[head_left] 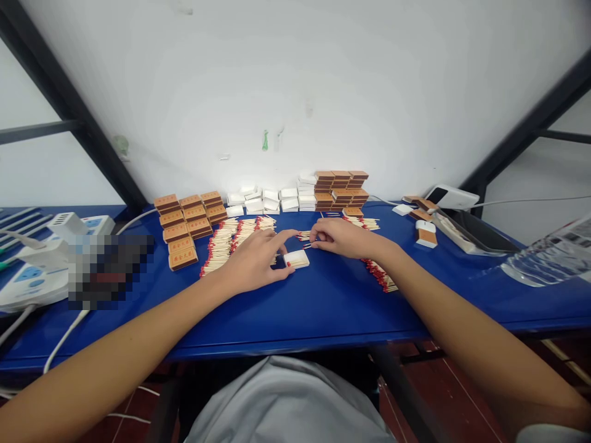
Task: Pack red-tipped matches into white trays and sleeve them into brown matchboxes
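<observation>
A small white matchbox tray (pixel 299 257) lies on the blue table with a few red-tipped matches inside. My left hand (pixel 256 258) steadies it at its left end, thumb on the near side and other fingers on the far side, index stretched past it. Just beyond the tray, my right hand (pixel 340 239) is closed in a pinch on matches (pixel 306 246), whose ends poke out to the left. Some loose matches (pixel 303 235) lie between the hands. Bundles of matches (pixel 220 243) spread left of my left hand, and another pile (pixel 381 277) lies partly under my right forearm.
Brown matchboxes (pixel 182 257) are stacked at left, more brown boxes (pixel 341 184) against the wall. White trays (pixel 270 200) stand between them. A power strip (pixel 32 280) with cables is far left. At right are a white device (pixel 452 197) and clear plastic packaging (pixel 549 252).
</observation>
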Tool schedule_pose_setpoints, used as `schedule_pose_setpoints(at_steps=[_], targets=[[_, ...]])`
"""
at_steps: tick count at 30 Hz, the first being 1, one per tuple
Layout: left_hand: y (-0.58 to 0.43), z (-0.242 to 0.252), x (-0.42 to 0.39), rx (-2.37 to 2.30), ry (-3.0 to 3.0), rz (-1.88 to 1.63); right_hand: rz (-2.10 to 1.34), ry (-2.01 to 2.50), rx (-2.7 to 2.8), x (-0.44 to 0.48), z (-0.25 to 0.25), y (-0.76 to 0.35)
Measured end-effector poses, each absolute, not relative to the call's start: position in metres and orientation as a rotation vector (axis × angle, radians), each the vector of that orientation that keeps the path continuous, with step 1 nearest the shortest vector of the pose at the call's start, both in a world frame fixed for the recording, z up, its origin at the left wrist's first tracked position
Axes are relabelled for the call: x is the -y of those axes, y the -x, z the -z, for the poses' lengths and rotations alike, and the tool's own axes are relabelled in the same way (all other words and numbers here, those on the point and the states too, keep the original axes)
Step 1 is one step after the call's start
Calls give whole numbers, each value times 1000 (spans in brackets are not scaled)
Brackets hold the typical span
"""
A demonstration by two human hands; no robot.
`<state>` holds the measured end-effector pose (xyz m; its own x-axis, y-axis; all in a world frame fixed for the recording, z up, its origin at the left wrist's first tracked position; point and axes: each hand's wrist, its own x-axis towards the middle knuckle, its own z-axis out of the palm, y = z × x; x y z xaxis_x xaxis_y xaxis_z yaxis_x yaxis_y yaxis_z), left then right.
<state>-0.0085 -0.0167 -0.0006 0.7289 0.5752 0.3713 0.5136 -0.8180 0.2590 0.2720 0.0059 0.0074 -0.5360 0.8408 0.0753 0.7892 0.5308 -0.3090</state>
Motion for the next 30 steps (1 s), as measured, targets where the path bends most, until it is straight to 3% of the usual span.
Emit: schedule_pose_setpoints(at_steps=[22,30], targets=[[9,1,16,-899,-2776,-650,-390,1142,2619,32,-19,-229],[8,-1,18,-906,-2765,-618,-183,1354,2436,3,-18,-261]])
